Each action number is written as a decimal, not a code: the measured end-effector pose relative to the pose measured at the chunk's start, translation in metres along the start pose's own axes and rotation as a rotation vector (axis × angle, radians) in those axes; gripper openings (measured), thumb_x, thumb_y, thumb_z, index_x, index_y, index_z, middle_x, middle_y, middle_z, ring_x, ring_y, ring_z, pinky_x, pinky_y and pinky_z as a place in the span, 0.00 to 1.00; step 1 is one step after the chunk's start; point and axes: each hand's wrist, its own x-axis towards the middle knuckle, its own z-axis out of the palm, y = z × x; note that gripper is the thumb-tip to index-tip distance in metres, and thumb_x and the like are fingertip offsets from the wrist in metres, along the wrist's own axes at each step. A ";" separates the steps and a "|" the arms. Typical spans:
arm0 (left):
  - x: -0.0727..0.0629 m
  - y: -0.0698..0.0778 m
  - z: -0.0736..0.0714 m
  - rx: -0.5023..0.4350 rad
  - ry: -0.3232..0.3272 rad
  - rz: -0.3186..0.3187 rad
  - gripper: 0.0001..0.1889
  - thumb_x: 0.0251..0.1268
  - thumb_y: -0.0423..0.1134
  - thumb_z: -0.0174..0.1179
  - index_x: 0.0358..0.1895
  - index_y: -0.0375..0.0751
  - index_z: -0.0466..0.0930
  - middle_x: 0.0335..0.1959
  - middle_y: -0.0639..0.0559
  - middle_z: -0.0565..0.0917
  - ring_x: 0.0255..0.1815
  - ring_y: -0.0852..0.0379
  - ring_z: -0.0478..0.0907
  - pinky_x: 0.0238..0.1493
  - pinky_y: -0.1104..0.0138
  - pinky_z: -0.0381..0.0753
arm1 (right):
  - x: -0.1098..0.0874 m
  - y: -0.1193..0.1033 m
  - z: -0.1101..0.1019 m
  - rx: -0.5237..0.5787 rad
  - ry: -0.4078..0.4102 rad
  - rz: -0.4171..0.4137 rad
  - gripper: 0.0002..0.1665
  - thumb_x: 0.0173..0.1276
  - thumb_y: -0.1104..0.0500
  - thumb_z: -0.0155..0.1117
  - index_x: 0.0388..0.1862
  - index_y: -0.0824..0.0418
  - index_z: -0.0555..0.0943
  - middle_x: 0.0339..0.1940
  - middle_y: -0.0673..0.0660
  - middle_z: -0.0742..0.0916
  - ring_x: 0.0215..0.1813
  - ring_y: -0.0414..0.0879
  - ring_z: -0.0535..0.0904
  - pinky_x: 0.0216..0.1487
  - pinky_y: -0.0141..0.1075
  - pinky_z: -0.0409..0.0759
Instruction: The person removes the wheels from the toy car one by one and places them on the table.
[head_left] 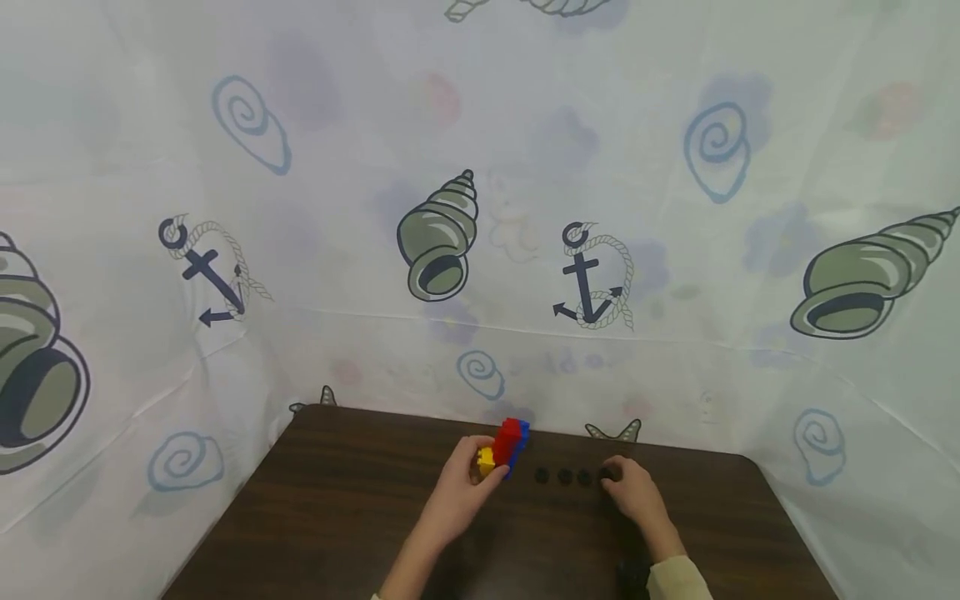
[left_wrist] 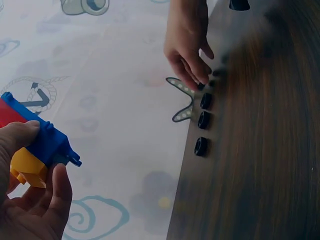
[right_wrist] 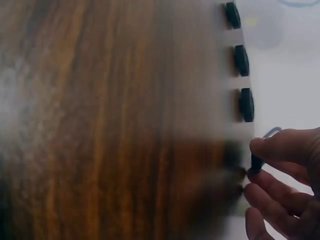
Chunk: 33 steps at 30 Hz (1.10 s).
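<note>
My left hand (head_left: 456,493) holds a toy of red, blue and yellow plastic blocks (head_left: 507,443) above the table. In the left wrist view, the thumb presses on the blue block (left_wrist: 49,142), while the fingers lie beneath by the yellow block (left_wrist: 29,167). At the table's far side, my right hand (head_left: 637,493) pinches a small black wheel (right_wrist: 257,163) between thumb and fingertips. Three more black wheels stand in a row to the left of that hand: one nearest it (head_left: 584,477), a middle one (head_left: 565,476) and an end one (head_left: 542,475).
A dark wood-grain table (head_left: 345,508) lies under both hands. Behind it and along its sides hangs a pale cloth (head_left: 337,250) printed with shells and anchors. The row of wheels is close to the table's back edge.
</note>
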 end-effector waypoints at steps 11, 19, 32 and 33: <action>0.006 0.005 0.002 0.281 -0.001 0.118 0.21 0.76 0.46 0.70 0.66 0.48 0.76 0.56 0.52 0.79 0.52 0.57 0.79 0.58 0.60 0.87 | 0.003 0.001 -0.004 -0.075 -0.021 0.007 0.21 0.74 0.60 0.72 0.63 0.64 0.83 0.63 0.70 0.83 0.62 0.70 0.82 0.56 0.65 0.82; 0.012 0.001 -0.005 0.519 0.038 0.156 0.24 0.72 0.41 0.74 0.67 0.48 0.77 0.60 0.52 0.82 0.57 0.56 0.83 0.63 0.55 0.86 | -0.001 -0.025 0.006 0.046 0.126 -0.088 0.21 0.81 0.53 0.65 0.65 0.64 0.81 0.61 0.66 0.85 0.61 0.63 0.84 0.59 0.61 0.82; 0.023 -0.037 -0.009 0.612 0.039 0.108 0.23 0.71 0.39 0.74 0.66 0.45 0.80 0.55 0.50 0.83 0.54 0.53 0.82 0.62 0.54 0.87 | 0.004 -0.122 0.043 0.176 -0.098 -0.456 0.31 0.79 0.48 0.68 0.77 0.55 0.76 0.75 0.60 0.81 0.76 0.61 0.76 0.75 0.64 0.74; 0.024 -0.040 -0.009 0.611 0.038 0.113 0.23 0.71 0.39 0.74 0.66 0.44 0.80 0.55 0.49 0.83 0.53 0.53 0.82 0.61 0.53 0.87 | 0.005 -0.124 0.047 0.157 -0.109 -0.457 0.32 0.79 0.47 0.69 0.76 0.55 0.76 0.74 0.60 0.82 0.75 0.61 0.77 0.75 0.63 0.75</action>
